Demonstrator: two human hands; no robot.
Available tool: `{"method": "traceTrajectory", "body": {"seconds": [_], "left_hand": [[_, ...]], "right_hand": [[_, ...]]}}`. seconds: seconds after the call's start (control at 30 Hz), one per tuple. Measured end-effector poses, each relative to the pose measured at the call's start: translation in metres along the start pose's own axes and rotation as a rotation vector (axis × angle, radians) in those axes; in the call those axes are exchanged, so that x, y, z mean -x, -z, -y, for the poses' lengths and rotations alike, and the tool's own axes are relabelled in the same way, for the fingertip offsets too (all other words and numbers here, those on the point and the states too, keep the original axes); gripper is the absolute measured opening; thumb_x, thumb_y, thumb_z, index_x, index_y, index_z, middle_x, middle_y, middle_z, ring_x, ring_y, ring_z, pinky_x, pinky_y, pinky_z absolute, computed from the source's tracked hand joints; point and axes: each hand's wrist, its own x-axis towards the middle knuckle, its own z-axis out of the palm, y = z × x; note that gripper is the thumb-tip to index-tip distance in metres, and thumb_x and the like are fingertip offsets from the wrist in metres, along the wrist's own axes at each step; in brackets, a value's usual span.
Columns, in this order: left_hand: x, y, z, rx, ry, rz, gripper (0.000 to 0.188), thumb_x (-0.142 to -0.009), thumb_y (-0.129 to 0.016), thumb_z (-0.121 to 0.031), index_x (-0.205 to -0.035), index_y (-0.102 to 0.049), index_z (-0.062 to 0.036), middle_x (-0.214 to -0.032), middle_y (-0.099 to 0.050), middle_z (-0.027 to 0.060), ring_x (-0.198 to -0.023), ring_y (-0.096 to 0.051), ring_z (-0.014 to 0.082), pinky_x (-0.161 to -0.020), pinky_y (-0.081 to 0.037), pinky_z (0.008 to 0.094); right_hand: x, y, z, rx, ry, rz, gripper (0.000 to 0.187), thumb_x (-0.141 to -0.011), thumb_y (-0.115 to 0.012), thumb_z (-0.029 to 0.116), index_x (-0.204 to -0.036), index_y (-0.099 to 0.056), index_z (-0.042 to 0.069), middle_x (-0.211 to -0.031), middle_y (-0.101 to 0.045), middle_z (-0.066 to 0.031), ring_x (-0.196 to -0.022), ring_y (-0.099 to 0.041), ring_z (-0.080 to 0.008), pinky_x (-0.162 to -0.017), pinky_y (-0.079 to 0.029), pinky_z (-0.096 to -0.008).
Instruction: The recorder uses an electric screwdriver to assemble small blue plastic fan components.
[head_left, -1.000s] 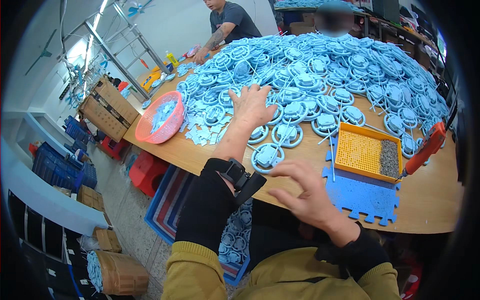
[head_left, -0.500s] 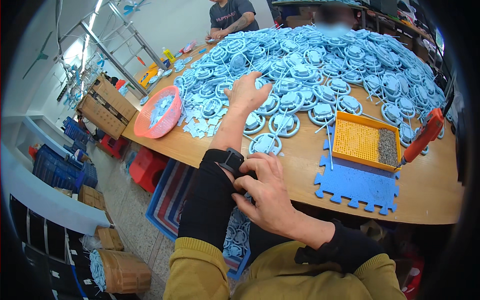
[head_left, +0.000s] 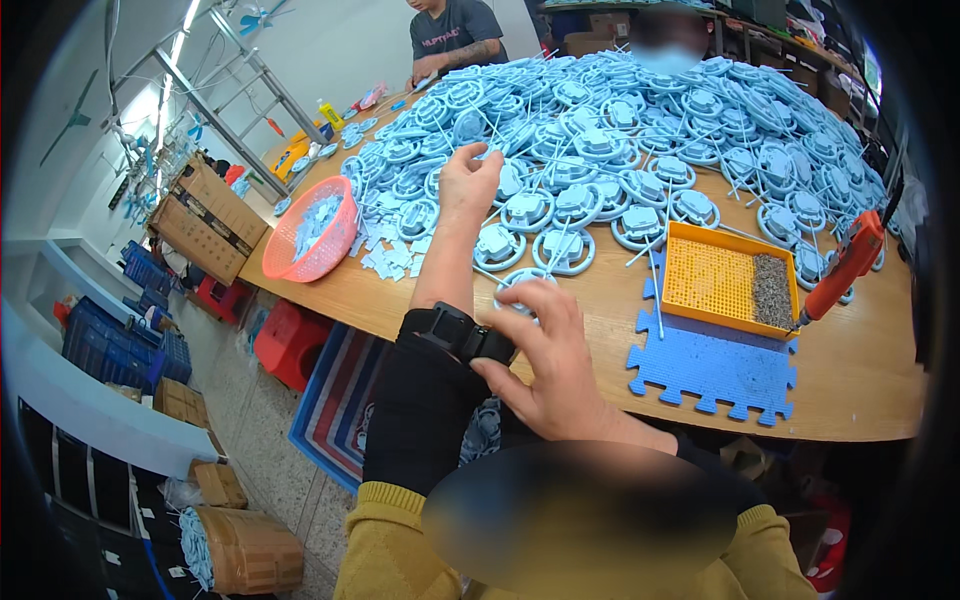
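Note:
My left hand is raised over the table beside the pile of light-blue round plastic parts, with its fingers bent, apart and holding nothing. A black wristband with a small black block sits on my left wrist, over the end of a black sleeve cover. My right hand reaches across to it, thumb and fingers on either side of the block. One light-blue round part lies at the table's near edge, partly hidden behind my right fingers.
A pink basket of light-blue pieces stands at left, with loose flat pieces beside it. At right, a yellow tray of small grey screws lies by a blue foam mat and an orange-red electric screwdriver. Another person works across the table.
My left hand has moved slightly left and its fingers have drawn together somewhat. My right fingers have spread from a tighter hold, and the wristband's block now shows more fully.

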Motion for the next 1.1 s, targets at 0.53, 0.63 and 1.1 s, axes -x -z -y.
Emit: {"method": "traceTrajectory", "body": {"seconds": [0.53,0.63,1.1], "left_hand": [[0.018,-0.024,-0.013,-0.791,-0.347,0.047,0.038,-0.079,-0.062,-0.030,-0.112,-0.062,-0.0106,-0.104,-0.066,0.0132,-0.101,-0.060,0.0296,-0.093,-0.033,0.0517],[0.019,-0.030,-0.015,-0.804,-0.382,0.104,0.039,-0.079,-0.062,-0.031,-0.112,-0.062,-0.0104,-0.104,-0.066,0.0145,-0.101,-0.060,0.0306,-0.093,-0.033,0.0531],[0.009,-0.053,-0.001,-1.114,-0.441,0.238,0.041,-0.083,-0.059,-0.038,-0.118,-0.060,-0.0166,-0.103,-0.067,0.0106,-0.100,-0.062,0.0281,-0.092,-0.037,0.0470]], "right_hand": [[-0.025,0.002,-0.011,-0.531,-0.495,0.308,0.028,-0.066,-0.065,0.013,-0.087,-0.053,-0.003,-0.085,-0.058,-0.0119,-0.077,-0.058,-0.0212,-0.067,-0.047,-0.0354],[-0.029,0.009,-0.012,-0.784,-0.571,0.277,0.019,-0.068,-0.064,0.008,-0.081,-0.052,-0.001,-0.075,-0.054,-0.0009,-0.070,-0.050,-0.0081,-0.061,-0.044,-0.0265],[-0.052,0.010,-0.023,-0.517,-0.638,0.466,0.028,-0.072,-0.073,0.016,-0.088,-0.057,-0.001,-0.075,-0.061,-0.0046,-0.069,-0.057,-0.0092,-0.062,-0.047,-0.0241]]}}
